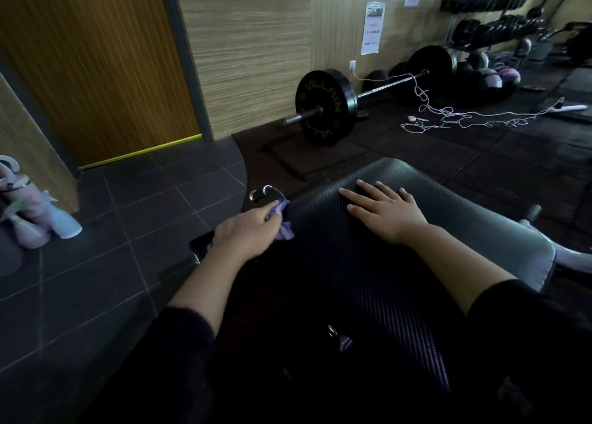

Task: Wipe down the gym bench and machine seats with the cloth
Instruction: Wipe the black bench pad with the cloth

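Left hand (246, 228) gripped a bunched blue-and-white cloth (283, 222), pressed at the left edge of the bench pad (448, 218) just beside a chrome handle (269, 193); the cloth looked light, soft and limp, best held wadded in the fist. Right hand (389, 210) lay flat, fingers spread, on the dark ribbed surface, seemingly firm padding

The counter (368, 247) is a padded gym bench with dark, ribbed upholstery that looks greyer toward its far rounded end; it runs away from the viewer, and a curved metal handle (269, 193) shows at its left edge. The cloth (283, 222) is small, blue and white, bunched against that left edge just below the handle.
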{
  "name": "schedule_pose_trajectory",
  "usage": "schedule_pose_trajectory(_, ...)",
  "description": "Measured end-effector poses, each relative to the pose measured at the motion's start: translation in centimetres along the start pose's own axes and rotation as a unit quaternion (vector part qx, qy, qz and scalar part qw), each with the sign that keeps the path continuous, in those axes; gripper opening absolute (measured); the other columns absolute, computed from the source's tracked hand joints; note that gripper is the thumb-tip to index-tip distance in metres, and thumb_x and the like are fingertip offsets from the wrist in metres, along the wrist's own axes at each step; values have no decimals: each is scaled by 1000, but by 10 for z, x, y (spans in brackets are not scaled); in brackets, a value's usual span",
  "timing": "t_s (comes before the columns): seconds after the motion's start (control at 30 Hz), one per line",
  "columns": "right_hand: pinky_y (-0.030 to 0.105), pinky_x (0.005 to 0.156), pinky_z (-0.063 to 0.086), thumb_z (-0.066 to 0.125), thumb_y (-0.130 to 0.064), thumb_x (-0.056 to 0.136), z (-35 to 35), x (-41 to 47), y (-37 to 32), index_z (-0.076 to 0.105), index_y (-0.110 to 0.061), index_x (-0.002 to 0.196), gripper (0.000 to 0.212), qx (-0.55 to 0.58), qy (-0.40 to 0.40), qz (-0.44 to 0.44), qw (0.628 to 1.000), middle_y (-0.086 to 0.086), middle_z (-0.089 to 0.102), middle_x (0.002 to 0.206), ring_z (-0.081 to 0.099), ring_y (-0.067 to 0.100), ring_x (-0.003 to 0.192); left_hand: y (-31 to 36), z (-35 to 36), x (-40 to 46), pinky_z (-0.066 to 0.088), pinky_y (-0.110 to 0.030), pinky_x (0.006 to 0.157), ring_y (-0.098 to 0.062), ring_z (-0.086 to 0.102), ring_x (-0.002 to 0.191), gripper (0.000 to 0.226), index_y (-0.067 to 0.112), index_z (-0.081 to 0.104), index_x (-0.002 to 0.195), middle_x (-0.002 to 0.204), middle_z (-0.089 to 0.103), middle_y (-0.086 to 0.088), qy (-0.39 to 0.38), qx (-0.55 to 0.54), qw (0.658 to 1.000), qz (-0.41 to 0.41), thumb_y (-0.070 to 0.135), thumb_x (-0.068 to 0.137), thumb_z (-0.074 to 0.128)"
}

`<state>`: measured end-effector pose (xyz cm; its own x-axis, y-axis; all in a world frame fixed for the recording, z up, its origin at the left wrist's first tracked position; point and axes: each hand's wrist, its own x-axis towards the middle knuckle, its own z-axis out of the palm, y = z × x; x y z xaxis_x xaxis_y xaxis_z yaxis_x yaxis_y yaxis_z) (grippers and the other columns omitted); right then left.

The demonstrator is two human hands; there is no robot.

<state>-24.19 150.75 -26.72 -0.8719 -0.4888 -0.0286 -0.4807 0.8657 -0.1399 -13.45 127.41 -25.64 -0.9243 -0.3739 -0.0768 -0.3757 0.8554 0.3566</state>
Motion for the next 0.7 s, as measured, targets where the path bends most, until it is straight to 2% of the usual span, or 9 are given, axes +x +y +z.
schedule_pose_trajectory(0.07, 47, 118, -4, 14, -58, 98, 0, 0, 0, 2, -61, 142, 46, -6, 1, -2, 1000, -14, -1, 160, -5, 14, 148, 19, 5, 7, 31, -33, 103, -27, 40, 136, 47, 49, 28, 146, 153, 37, 4, 4, 21, 999, 28, 51, 100, 24)
schedule_pose_trajectory(0.13, 46, 118, -4, 15, -58, 98, 0, 0, 1, 3, -61, 143, 46, -4, 5, -2, 1000, -15, -1, 160, -4, 14, 148, 33, 14, 2, 24, -34, 111, -22, 30, 142, 50, 44, 21, 150, 159, 24, 9, 21, 49, 995, 79, 49, 101, 23)
schedule_pose_trajectory(0.27, 46, 119, -5, 18, -58, 98, -1, -1, 1, 9, -59, 144, 46, 19, 9, -1, 1000, -15, 2, 160, -3, 12, 148, 13, 22, -28, 8, -30, 117, -9, 15, 147, 48, 49, 18, 149, 159, 14, 19, 67, 71, 983, 154, 51, 101, 23)
schedule_pose_trajectory(0.37, 45, 119, -7, 20, -57, 99, -2, -5, 0, 17, -53, 146, 47, 34, 23, -1, 999, -15, 7, 160, -1, 10, 148, -17, 15, -43, 9, -29, 117, -5, 12, 146, 47, 52, 17, 147, 158, 13, 23, 61, 47, 987, 139, 55, 100, 19)
schedule_pose_trajectory(0.47, 44, 119, -6, 24, -49, 101, -3, -9, -4, 28, -39, 148, 48, 29, 79, -6, 996, -12, 19, 159, 5, 8, 147, -19, 8, -39, 12, -33, 117, -8, 13, 147, 47, 50, 17, 149, 159, 13, 21, 23, 18, 995, 91, 51, 102, 21)
schedule_pose_trajectory(0.57, 42, 119, -2, 27, -44, 102, -5, -17, -12, 35, -32, 146, 47, 65, 115, -10, 991, -9, 26, 156, 11, 8, 147, 4, 11, -23, 7, -37, 119, -15, 15, 147, 51, 44, 14, 152, 161, 11, 13, 23, 61, 992, 106, 52, 101, 19)
schedule_pose_trajectory(0.7, 40, 119, 3, 32, -41, 102, -10, -26, -23, 39, -29, 144, 45, 87, 135, -26, 987, -8, 32, 154, 19, 9, 144, 57, 27, -12, 2, -39, 120, -23, 7, 149, 56, 32, 12, 154, 163, 5, 4, 8, 94, 985, 147, 50, 102, 18)
